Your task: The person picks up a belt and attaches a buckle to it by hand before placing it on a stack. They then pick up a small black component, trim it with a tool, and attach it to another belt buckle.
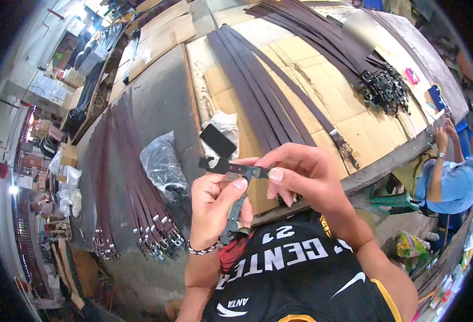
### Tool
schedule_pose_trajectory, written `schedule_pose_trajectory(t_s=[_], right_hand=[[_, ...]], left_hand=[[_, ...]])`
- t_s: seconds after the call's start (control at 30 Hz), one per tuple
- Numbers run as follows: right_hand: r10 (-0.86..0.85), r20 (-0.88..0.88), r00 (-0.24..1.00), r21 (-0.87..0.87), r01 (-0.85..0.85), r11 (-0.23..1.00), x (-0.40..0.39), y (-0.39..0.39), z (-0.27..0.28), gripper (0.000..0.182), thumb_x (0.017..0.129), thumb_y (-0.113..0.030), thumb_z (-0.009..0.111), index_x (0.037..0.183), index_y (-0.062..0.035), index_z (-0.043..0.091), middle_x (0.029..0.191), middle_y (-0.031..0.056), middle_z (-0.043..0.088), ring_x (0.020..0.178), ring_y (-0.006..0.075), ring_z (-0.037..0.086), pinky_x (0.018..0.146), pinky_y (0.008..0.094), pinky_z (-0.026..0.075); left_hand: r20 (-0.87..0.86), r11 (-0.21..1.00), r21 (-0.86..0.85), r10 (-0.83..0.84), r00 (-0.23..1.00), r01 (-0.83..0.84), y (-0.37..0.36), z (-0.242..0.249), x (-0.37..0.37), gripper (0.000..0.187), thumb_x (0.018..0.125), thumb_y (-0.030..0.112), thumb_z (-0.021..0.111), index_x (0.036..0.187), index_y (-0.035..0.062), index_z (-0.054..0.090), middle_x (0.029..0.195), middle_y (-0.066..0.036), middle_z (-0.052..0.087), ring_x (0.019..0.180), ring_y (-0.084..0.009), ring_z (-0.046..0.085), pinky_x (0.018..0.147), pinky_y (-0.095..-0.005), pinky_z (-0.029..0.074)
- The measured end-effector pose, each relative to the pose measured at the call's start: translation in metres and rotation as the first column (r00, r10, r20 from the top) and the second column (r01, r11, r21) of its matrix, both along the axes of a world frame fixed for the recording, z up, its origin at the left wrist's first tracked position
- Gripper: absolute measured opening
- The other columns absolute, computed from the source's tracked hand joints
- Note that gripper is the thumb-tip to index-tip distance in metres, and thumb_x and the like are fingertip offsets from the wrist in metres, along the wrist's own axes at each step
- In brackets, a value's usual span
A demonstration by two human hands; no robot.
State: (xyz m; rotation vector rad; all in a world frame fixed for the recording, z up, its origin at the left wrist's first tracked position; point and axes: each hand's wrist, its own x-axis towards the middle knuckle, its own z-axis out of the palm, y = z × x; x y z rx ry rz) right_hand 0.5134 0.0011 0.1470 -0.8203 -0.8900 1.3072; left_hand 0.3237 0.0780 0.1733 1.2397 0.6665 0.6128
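Both hands are raised in front of my chest, over the table's near edge. Pinched in my left hand [220,201], which has a braided bracelet at the wrist, is a short dark strap [228,168]. A part with small round marks or holes hangs down past the left thumb. Opposite it, the thumb and fingers of my right hand [309,174] pinch the strap's right end. A phone [218,140] lies on a pale cloth just beyond the hands. One belt with a buckle [341,142] rests on the cardboard to their right.
Dark belts [242,80] stretch across the cardboard, with a heap of buckled ends [384,88] farther right. Brown belts [134,177] and a clear plastic bag [164,161] lie on the left. A person in a blue shirt [445,180] is at the right table edge.
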Motion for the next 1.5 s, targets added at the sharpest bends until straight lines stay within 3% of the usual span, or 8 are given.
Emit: schedule_pose_trajectory(t_s=[0.07,0.27,0.43,0.57,1.03,1.27,1.37,1.5], right_hand=[[-0.001,-0.077,0.997,-0.024,0.000,1.000,0.002,0.002,-0.013,0.021,0.097,-0.016,0.063,0.110,-0.0006,0.067,0.081,0.0063,0.070,0.059,0.0056,0.056,0.051,0.0206,0.042],[-0.253,-0.192,0.948,-0.102,0.237,0.966,0.055,-0.013,-0.086,0.026,0.097,-0.020,0.064,0.108,0.0028,0.063,0.083,0.0095,0.073,0.056,0.0099,0.061,0.049,0.0233,0.044],[-0.821,-0.140,0.553,-0.298,0.767,0.568,0.148,-0.065,-0.142,0.016,0.097,-0.013,0.059,0.105,0.0000,0.061,0.087,0.0156,0.073,0.060,0.0146,0.067,0.049,0.0249,0.049],[-0.990,-0.046,0.131,-0.330,0.934,0.139,0.225,-0.114,-0.205,0.016,0.098,-0.013,0.055,0.108,-0.0004,0.059,0.089,0.0141,0.074,0.066,0.0162,0.068,0.048,0.0265,0.046],[-0.996,0.034,-0.081,-0.415,0.905,-0.088,0.396,-0.191,-0.296,0.010,0.098,-0.013,0.053,0.102,-0.0062,0.059,0.091,0.0102,0.075,0.067,0.0147,0.069,0.049,0.0264,0.045],[-0.733,0.624,-0.270,-0.104,0.902,-0.420,0.444,-0.222,-0.348,0.017,0.091,-0.016,0.065,0.092,-0.0001,0.070,0.081,0.0095,0.072,0.072,0.0189,0.068,0.064,0.0307,0.051],[-0.758,0.624,-0.186,-0.144,0.927,-0.347,0.443,-0.225,-0.346,0.021,0.089,-0.017,0.066,0.093,0.0020,0.073,0.088,0.0126,0.071,0.079,0.0231,0.068,0.075,0.0320,0.052],[-0.647,0.681,-0.343,0.015,0.890,-0.456,0.434,-0.224,-0.361,0.024,0.090,-0.019,0.065,0.102,0.0015,0.072,0.102,0.0156,0.067,0.089,0.0259,0.068,0.082,0.0348,0.052]], left_hand=[[-0.077,0.999,0.012,-0.031,0.997,0.032,0.004,-0.007,0.004,0.041,0.097,0.013,0.053,0.127,-0.0141,0.052,0.062,-0.013,0.063,0.041,-0.0174,0.055,0.040,-0.0279,0.044],[-0.242,0.982,0.184,-0.001,0.970,0.047,0.005,-0.069,0.014,0.042,0.101,0.020,0.054,0.136,-0.0038,0.053,0.104,-0.014,0.071,0.086,-0.0210,0.071,0.066,-0.0272,0.056],[-0.390,0.999,0.039,0.015,0.921,0.001,0.018,-0.134,-0.012,0.033,0.102,0.015,0.053,0.127,-0.0051,0.057,0.106,-0.016,0.071,0.089,-0.0221,0.071,0.070,-0.0281,0.055],[-0.476,0.999,-0.049,-0.028,0.879,0.005,0.021,-0.156,-0.017,0.030,0.102,0.014,0.053,0.123,-0.0062,0.059,0.103,-0.017,0.071,0.085,-0.0226,0.072,0.068,-0.0276,0.055],[-0.596,0.961,-0.034,-0.241,0.766,0.275,0.003,-0.148,0.066,0.030,0.103,0.015,0.055,0.125,-0.0053,0.060,0.107,-0.015,0.070,0.095,-0.0234,0.070,0.082,-0.0331,0.056],[-0.651,0.965,-0.077,-0.240,0.720,0.252,-0.004,-0.143,0.084,0.031,0.102,0.014,0.056,0.127,-0.0051,0.059,0.110,-0.016,0.069,0.096,-0.0239,0.070,0.085,-0.0336,0.056],[-0.682,0.978,-0.072,-0.190,0.706,0.194,-0.006,-0.153,0.083,0.034,0.102,0.017,0.054,0.126,-0.0065,0.058,0.107,-0.018,0.070,0.090,-0.0221,0.071,0.076,-0.0302,0.054],[-0.688,0.983,-0.073,-0.170,0.705,0.166,-0.008,-0.158,0.080,0.034,0.103,0.019,0.053,0.125,-0.0069,0.058,0.105,-0.019,0.070,0.086,-0.0206,0.071,0.072,-0.0283,0.053]])
